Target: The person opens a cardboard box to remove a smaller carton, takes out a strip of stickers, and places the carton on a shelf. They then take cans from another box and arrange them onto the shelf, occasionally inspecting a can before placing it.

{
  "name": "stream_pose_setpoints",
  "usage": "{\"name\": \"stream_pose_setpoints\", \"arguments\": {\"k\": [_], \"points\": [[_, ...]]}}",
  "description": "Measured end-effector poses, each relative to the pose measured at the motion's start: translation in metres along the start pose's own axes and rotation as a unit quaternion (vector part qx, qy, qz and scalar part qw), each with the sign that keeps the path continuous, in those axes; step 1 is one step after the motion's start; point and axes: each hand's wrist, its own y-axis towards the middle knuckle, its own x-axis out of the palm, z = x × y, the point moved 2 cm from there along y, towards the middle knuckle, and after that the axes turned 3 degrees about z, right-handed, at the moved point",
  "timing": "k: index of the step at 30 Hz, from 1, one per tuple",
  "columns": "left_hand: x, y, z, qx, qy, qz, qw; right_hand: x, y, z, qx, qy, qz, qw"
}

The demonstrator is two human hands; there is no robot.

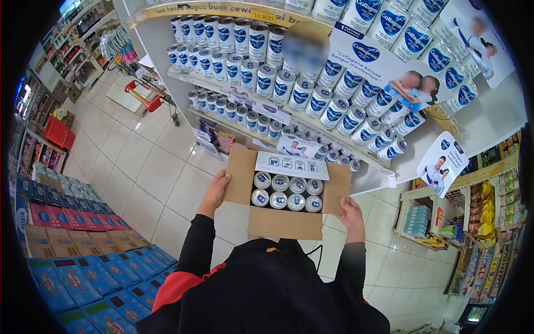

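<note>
On my feed I've got the left hand [220,182] clamped on one flap [240,178] of the open carton [285,224], right hand [351,212] gripping the opposite one, cans [279,200] showing inside, just in front of the shelves [149,43].

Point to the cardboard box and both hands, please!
Cardboard box [285,224], head view: the flap nearest the person.
Left hand [218,185], head view: its middle.
Right hand [351,213], head view: its middle.

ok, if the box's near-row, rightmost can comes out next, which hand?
Right, probably: the right hand holds the right flap, close to that can. The left hand holds the left flap, with the other cans in between.
</note>
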Motion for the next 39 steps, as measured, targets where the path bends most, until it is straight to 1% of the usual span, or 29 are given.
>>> {"name": "stream_pose_setpoints", "arguments": {"k": [1,2,3,5,6,7,9,10,11,12,13,14,15,16,17,18,19,20,21,22,23,25,26,27,28,30,34,36,39], "points": [[-0.009,0.004,-0.014,-0.019,0.124,0.007,0.992,-0.013,0.01,0.016,0.048,0.024,0.044,0.998],[-0.018,0.008,-0.03,-0.039,0.246,0.016,0.968,-0.029,0.024,0.036,0.065,0.021,0.046,0.997],[-0.025,0.014,-0.048,-0.039,0.246,0.019,0.968,-0.031,0.033,0.045,0.067,0.02,0.044,0.997],[-0.029,0.027,-0.084,0.048,0.433,0.021,0.9,-0.029,0.046,0.067,0.18,-0.084,0.053,0.979],[-0.026,0.031,-0.1,0.052,0.432,0.021,0.9,-0.036,0.065,0.093,0.18,-0.098,0.01,0.979],[-0.021,0.033,-0.115,0.044,0.408,0.02,0.912,-0.06,0.093,0.132,0.176,-0.013,-0.015,0.984],[-0.011,0.036,-0.118,0.039,0.381,0.02,0.923,-0.047,0.077,0.124,0.214,-0.005,0.046,0.976],[-0.006,0.034,-0.109,-0.013,0.451,0.032,0.892,-0.04,0.073,0.105,0.211,-0.009,0.043,0.977],[-0.005,0.026,-0.102,-0.071,0.517,0.044,0.852,-0.035,0.063,0.082,0.177,-0.189,0.099,0.961],[-0.007,0.022,-0.09,-0.063,0.558,0.037,0.827,-0.033,0.052,0.065,0.139,-0.36,0.152,0.91],[-0.009,0.017,-0.085,-0.064,0.557,0.038,0.827,-0.028,0.045,0.048,-0.056,-0.508,0.217,0.831],[-0.009,0.016,-0.076,0.013,0.548,0.066,0.833,0.001,0.018,0.015,-0.187,-0.59,0.242,0.747],[-0.007,0.011,-0.065,0.089,0.537,0.095,0.834,0.037,-0.009,-0.011,-0.311,-0.652,0.26,0.64],[0.003,-0.001,-0.048,0.066,0.486,0.049,0.87,0.057,-0.013,-0.016,-0.314,-0.652,0.259,0.64],[0.012,-0.015,-0.036,0.067,0.485,0.05,0.871,0.075,-0.015,-0.014,-0.289,-0.63,0.141,0.707],[0.023,-0.03,-0.031,0.027,0.573,0.05,0.818,0.09,-0.015,-0.011,-0.259,-0.596,0.021,0.76],[0.031,-0.041,-0.028,-0.014,0.654,0.051,0.755,0.098,-0.008,-0.004,-0.262,-0.597,0.02,0.758],[0.039,-0.049,-0.027,-0.011,0.652,0.055,0.756,0.105,0.003,0.004,-0.357,-0.584,0.021,0.728],[0.045,-0.055,-0.027,-0.04,0.654,0.044,0.754,0.113,0.012,0.002,-0.451,-0.565,0.019,0.69],[0.046,-0.059,-0.028,-0.069,0.655,0.035,0.751,0.122,0.02,-0.009,-0.459,-0.563,0.01,0.687],[0.041,-0.058,-0.037,-0.07,0.652,0.046,0.753,0.13,0.028,-0.021,-0.464,-0.547,0.015,0.697],[0.038,-0.056,-0.048,0.013,0.628,0.035,0.777,0.14,0.045,-0.04,-0.466,-0.531,0.01,0.708],[0.041,-0.059,-0.046,-0.042,0.609,0.042,0.791,0.144,0.059,-0.048,-0.431,-0.558,0.033,0.709],[0.043,-0.059,-0.045,-0.043,0.609,0.05,0.791,0.149,0.069,-0.053,-0.394,-0.583,0.055,0.708],[0.045,-0.06,-0.044,-0.049,0.614,0.055,0.786,0.155,0.076,-0.057,-0.397,-0.581,0.048,0.709],[0.048,-0.06,-0.043,-0.041,0.622,0.065,0.779,0.16,0.087,-0.063,-0.333,-0.652,0.11,0.672],[0.059,-0.065,-0.035,-0.029,0.649,0.079,0.756,0.172,0.093,-0.071,-0.335,-0.661,0.142,0.656],[0.061,-0.066,-0.034,-0.032,0.656,0.076,0.75,0.176,0.091,-0.08,-0.271,-0.702,0.141,0.644],[0.06,-0.068,-0.031,-0.032,0.662,0.072,0.745,0.183,0.093,-0.086,-0.262,-0.717,0.15,0.628]]}}
